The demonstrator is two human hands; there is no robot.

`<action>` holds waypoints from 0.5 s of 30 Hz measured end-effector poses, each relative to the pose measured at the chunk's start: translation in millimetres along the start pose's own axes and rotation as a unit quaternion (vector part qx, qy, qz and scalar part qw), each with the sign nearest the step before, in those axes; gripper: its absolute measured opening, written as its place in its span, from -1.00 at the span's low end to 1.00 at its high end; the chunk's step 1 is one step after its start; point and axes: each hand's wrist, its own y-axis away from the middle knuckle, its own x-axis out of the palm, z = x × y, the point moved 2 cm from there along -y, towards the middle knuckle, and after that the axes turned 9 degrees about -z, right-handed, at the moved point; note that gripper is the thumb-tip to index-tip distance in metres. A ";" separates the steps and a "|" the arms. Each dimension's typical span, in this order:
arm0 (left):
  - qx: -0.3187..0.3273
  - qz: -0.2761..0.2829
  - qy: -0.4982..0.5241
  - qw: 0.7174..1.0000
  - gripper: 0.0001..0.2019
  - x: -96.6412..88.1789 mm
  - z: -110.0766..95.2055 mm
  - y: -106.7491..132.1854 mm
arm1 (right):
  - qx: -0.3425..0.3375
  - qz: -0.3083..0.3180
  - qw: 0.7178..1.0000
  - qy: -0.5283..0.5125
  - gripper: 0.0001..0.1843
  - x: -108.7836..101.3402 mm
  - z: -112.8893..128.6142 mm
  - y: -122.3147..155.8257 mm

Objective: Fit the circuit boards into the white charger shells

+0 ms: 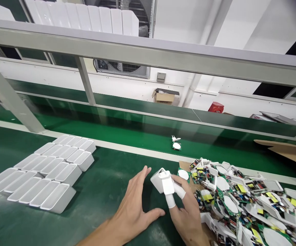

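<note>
My right hand (186,212), with white finger cots on some fingers, is closed on a white plastic housing (158,181). A smaller white plug-like piece (167,182) shows at its near side; whether the two are joined I cannot tell. To the left of it, my left hand (134,201) is open, thumb and fingers apart, and holds nothing. Beside my right hand lies a heap of green circuit boards (231,205) with yellow-wrapped parts and white plastic pieces. Rows of open white housings (58,198) stand on the green work surface at the left.
Behind the work surface runs a green conveyor belt (137,131), with a small circuit board (176,146) and a white plug piece (175,138) on it. A grey metal frame (148,51) crosses above. Cardboard (286,152) lies at the right; more white housings (93,18) stand on the upper shelf.
</note>
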 end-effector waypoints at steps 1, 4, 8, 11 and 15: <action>-0.025 0.013 0.002 1.000 0.35 2.3 2.7 1.1 | -0.049 0.031 0.998 0.037 -0.52 -0.5 -0.5 0.9; -0.083 0.050 0.011 0.995 0.36 8.3 10.7 4.3 | -0.094 0.114 0.982 0.118 -0.49 3.2 -5.8 4.7; -0.133 0.078 0.023 0.988 0.30 8.3 13.8 4.5 | -0.121 0.078 0.978 0.150 -0.60 7.1 -4.3 2.8; -0.145 0.067 0.019 0.987 0.27 4.4 9.3 2.0 | -0.159 0.020 0.980 0.122 -0.59 3.9 3.7 -2.5; -0.133 0.058 0.010 0.989 0.27 5.8 6.6 0.3 | -0.111 0.070 0.980 0.148 -0.64 4.0 2.8 -3.4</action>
